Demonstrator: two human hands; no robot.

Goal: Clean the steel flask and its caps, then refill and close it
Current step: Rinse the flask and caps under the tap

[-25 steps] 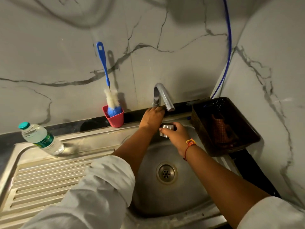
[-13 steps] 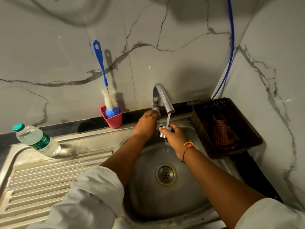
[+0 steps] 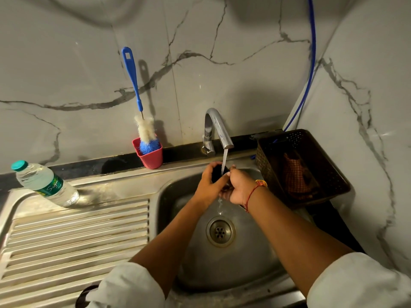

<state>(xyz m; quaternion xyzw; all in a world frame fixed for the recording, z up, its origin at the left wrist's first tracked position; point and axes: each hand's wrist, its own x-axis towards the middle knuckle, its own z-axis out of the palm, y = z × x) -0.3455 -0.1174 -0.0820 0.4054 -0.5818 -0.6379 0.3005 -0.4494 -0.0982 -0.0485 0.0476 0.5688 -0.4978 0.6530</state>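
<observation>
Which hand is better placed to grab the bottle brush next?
Left, probably: the left hand sits nearer the bottle brush in the red cup, left of the tap; the right hand would cross the water stream.

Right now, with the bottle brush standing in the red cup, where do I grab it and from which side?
Pinch the bottle brush by its blue handle, mid-length, coming from the front and above. Its bristle head sits down in the red cup and the handle leans up-left, back toward the wall, so only the front is free.
</observation>
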